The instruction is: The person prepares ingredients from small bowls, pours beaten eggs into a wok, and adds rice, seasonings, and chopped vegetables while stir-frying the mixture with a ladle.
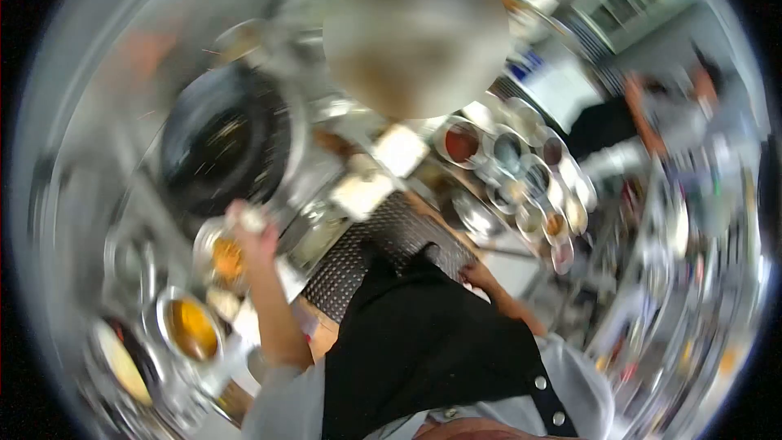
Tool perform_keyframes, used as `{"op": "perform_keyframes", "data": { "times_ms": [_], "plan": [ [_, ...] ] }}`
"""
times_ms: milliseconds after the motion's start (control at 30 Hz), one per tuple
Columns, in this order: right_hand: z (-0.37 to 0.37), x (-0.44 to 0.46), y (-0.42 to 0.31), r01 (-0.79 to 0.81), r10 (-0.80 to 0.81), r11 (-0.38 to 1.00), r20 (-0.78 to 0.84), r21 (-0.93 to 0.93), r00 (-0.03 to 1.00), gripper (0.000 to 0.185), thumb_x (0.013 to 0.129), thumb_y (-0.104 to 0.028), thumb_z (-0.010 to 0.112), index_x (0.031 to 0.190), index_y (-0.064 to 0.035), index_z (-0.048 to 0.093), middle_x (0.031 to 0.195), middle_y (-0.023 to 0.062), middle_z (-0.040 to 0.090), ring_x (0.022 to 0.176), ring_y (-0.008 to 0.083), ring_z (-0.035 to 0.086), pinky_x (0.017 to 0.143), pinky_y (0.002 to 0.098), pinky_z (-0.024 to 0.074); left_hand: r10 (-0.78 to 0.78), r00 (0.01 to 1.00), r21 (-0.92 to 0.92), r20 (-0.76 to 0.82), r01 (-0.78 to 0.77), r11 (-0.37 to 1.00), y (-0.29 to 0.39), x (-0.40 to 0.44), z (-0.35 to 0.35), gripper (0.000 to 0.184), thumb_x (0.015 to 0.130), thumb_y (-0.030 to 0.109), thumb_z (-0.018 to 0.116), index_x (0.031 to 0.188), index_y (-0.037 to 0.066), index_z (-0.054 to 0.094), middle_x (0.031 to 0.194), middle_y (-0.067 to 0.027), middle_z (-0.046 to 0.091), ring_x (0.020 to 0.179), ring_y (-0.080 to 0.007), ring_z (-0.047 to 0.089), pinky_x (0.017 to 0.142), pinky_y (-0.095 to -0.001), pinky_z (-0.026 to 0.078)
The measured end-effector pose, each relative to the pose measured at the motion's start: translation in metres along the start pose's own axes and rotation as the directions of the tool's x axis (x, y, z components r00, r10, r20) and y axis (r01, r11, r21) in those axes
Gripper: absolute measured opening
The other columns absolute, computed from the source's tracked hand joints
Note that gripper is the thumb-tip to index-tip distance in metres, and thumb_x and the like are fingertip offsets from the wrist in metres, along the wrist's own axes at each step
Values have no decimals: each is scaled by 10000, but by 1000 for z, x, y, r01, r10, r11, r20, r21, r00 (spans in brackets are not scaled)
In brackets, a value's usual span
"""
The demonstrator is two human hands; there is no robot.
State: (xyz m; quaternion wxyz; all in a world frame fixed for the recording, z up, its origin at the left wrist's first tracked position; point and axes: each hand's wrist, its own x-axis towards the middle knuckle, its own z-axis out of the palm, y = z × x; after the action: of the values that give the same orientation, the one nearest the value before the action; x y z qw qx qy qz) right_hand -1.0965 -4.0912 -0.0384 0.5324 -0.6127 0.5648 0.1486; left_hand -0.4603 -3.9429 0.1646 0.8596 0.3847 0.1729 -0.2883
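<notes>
My left hand (259, 238) is stretched forward at the near edge of a large black wok (228, 143). Its fingers look closed around a small whitish thing, too blurred to name. Just beside that hand is a metal bowl with orange shredded food (228, 259). My right hand (481, 275) hangs low at my side, near the dark perforated mat (383, 236). Something white shows just under it, and motion smears its fingers.
A steel bowl of orange liquid (194, 330) stands at the lower left. Two white containers (362, 195) sit right of the wok. Several round pots, one with red sauce (462, 143), cluster at right. Another person (635, 114) is at the far right.
</notes>
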Motion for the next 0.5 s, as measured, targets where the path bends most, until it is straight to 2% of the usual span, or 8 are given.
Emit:
{"op": "perform_keyframes", "data": {
  "times_ms": [33,100,167,200,267,333,367,500],
  "plan": [
    [-6,-32,-9,47,-69,974,-93,-222,993,297,934,-350,610,857,-75,692,691,113,675,581,231,664,595,379,554,-40,999,33,14,39,999,-2,-1,-25,270,876,367,747,1005,153,645,833,10,639,716,-129,624,595,-250,510],
    [-3,-54,32,-70,42,977,-135,-203,990,318,926,-367,580,903,-74,700,754,157,703,663,318,688,662,434,564,-32,997,-13,-65,31,999,-16,-53,-10,413,902,318,726,1243,128,591,1163,-64,633,1062,-186,623,849,-303,566],
    [22,-49,109,4,-90,925,-209,-379,974,370,942,-379,491,897,-88,715,795,175,707,738,348,686,742,485,550,-146,983,387,112,92,917,-39,-43,-54,510,947,231,650,1381,6,502,1280,-145,603,1071,-235,635,903,-375,574],
    [5,-101,76,-80,4,955,-257,-286,967,402,946,-394,482,870,-77,718,894,187,717,805,352,692,757,501,547,-201,959,467,198,88,880,-64,-79,-34,488,959,219,632,1369,-10,503,1216,-143,632,1010,-228,647,857,-348,575],
    [20,-97,133,-147,73,968,-329,-205,941,404,908,-411,549,906,-49,727,1003,189,724,903,373,693,817,493,546,-314,897,570,311,89,817,-102,-143,-22,466,970,207,614,1358,-27,503,1151,-142,660,949,-222,658,811,-321,576],
    [28,-131,152,-154,151,987,-488,34,860,399,889,-413,598,1004,-62,750,1057,190,725,1002,369,683,903,468,534,-608,762,764,223,251,595,-138,-172,-30,404,996,206,586,1333,-6,522,1024,-124,686,795,-194,647,720,-304,550],
    [35,-136,173,-138,202,977,-507,162,838,398,884,-413,616,1034,-71,756,1074,186,727,1032,363,680,926,458,529,-637,734,791,237,235,565,-161,-198,-27,404,996,206,586,1333,-6,522,1024,-124,686,795,-194,647,720,-304,550],
    [54,-243,227,-79,311,909,-537,410,784,377,861,-403,674,1044,-85,759,1057,174,739,1032,346,690,926,434,532,-761,560,940,329,-120,318,-244,-338,-8,393,989,184,616,1317,-18,540,972,-107,691,698,-141,608,607,-270,499]
  ]
}}
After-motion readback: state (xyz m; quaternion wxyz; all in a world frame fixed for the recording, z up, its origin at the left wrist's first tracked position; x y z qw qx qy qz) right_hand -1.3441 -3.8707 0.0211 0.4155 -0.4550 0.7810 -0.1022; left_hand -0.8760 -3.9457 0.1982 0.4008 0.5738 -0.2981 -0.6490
